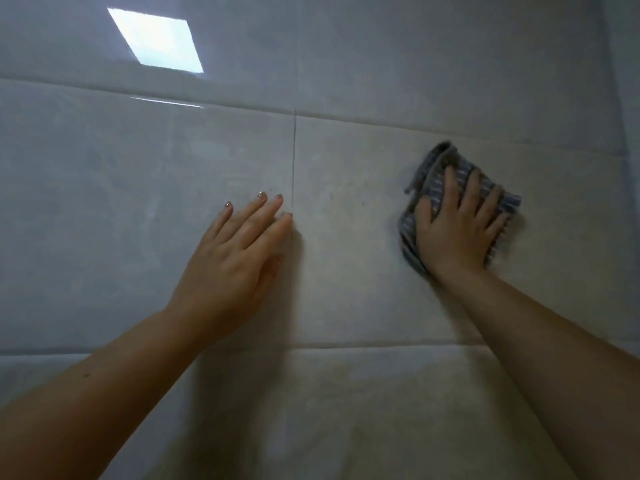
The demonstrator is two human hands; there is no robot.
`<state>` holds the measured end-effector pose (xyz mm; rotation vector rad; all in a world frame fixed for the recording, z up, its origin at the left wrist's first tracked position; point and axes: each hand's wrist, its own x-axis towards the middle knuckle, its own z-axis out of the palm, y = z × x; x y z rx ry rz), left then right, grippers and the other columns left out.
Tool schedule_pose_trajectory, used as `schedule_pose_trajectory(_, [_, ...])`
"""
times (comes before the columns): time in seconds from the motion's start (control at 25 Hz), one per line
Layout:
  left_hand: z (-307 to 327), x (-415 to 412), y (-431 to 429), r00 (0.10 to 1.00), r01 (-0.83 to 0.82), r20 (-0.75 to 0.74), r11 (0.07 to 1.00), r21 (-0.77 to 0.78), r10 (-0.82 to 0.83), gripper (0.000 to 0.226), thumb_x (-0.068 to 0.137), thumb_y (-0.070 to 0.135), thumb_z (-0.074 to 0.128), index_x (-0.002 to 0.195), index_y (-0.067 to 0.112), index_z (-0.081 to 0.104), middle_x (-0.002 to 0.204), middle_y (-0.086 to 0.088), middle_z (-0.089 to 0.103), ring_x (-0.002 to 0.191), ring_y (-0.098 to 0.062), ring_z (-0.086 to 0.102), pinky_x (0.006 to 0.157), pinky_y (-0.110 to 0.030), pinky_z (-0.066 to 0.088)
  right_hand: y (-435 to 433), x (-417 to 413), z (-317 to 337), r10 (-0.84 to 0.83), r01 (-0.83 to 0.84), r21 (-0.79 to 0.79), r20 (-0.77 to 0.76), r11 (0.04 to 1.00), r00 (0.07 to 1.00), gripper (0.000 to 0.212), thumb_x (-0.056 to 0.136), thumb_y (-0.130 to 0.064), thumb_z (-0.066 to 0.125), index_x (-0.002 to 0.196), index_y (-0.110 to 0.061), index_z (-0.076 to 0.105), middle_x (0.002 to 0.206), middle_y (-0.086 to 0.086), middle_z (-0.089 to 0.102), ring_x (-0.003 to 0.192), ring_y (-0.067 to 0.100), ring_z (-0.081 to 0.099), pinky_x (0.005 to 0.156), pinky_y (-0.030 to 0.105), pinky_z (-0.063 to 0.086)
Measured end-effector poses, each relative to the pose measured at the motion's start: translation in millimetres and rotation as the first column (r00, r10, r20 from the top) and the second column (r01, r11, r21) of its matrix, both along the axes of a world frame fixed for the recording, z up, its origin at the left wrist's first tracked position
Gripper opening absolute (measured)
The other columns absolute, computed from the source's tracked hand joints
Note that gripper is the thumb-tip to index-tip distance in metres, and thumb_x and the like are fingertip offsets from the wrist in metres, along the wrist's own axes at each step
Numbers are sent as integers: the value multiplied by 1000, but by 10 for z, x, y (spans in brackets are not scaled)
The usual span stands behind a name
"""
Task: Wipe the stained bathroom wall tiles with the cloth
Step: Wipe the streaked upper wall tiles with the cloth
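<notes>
Right hand (457,226) spread flat, fingers straight and apart, pressing striped grey cloth (438,161) against glossy wall tiles (138,202), near wall corner (623,98) at right. Left hand (232,261) flat on tile too, fingers straight and close together, tips at vertical grout line (294,157). Bright four-sided reflection (156,43) upper left. Bare tile between hands, faint brownish stains (346,202) there
</notes>
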<state>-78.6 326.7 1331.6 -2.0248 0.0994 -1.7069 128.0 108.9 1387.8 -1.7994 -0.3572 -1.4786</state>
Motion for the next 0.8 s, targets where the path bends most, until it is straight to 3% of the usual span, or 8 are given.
schedule_pose_trajectory(0.08, [10, -70, 47, 1000, 6, -1, 1000, -18, -6, 50, 101, 28, 32, 146, 11, 44, 157, -8, 34, 148, -23, 25, 121, -47, 18, 338, -280, 276, 40, -40, 15, 3, 999, 999, 73, 85, -56, 18, 153, -29, 24, 162, 9, 12, 147, 43, 3, 115, 65, 2])
schedule_pose_trajectory(0.24, [-37, -129, 126, 1000, 12, 27, 1000, -29, -11, 50, 102, 30, 32, 147, 10, 43, 155, -9, 37, 147, -24, 28, 120, -47, 21, 977, -831, -222, 79, 22, -326, 292, 945, 953, 67, 89, -55, 25, 153, -33, 21, 163, 7, 12, 148, 40, 4, 117, 62, 1])
schedule_pose_trajectory(0.36, [-117, -198, 176, 1000, 2, 20, 1000, -21, -2, 50, 101, 30, 35, 145, 10, 45, 155, -9, 38, 146, -24, 29, 119, -48, 23, 839, -716, -556, 151, 84, -505, 407, 859, 901, 66, 88, -54, 36, 151, -34, 27, 162, 6, 17, 149, 37, 7, 117, 61, 5])
schedule_pose_trajectory(0.48, [-129, -381, 293, 999, -42, 17, 999, -16, 42, 50, 100, 28, 34, 145, 11, 45, 156, -9, 37, 147, -23, 27, 120, -46, 21, 638, -538, -145, 48, 50, -317, 294, 947, 954, 67, 87, -55, 29, 150, -31, 31, 161, 8, 19, 147, 39, 10, 116, 62, 7])
schedule_pose_trajectory(0.6, [-103, -554, 424, 995, -88, 41, 996, -19, 88, 51, 99, 29, 34, 145, 10, 45, 155, -10, 38, 147, -25, 29, 121, -45, 20, 875, -758, 296, 50, -31, -168, 108, 985, 993, 69, 89, -56, 17, 153, -31, 19, 163, 7, 7, 148, 40, -2, 116, 63, -1])
schedule_pose_trajectory(0.8, [-124, -560, 434, 994, -74, 77, 996, -41, 77, 50, 100, 32, 37, 144, 9, 45, 154, -12, 40, 145, -25, 31, 120, -47, 23, 1460, -1261, -242, 162, 1, -417, 354, 909, 921, 68, 89, -56, 27, 153, -33, 23, 162, 7, 13, 148, 39, 3, 116, 62, 0])
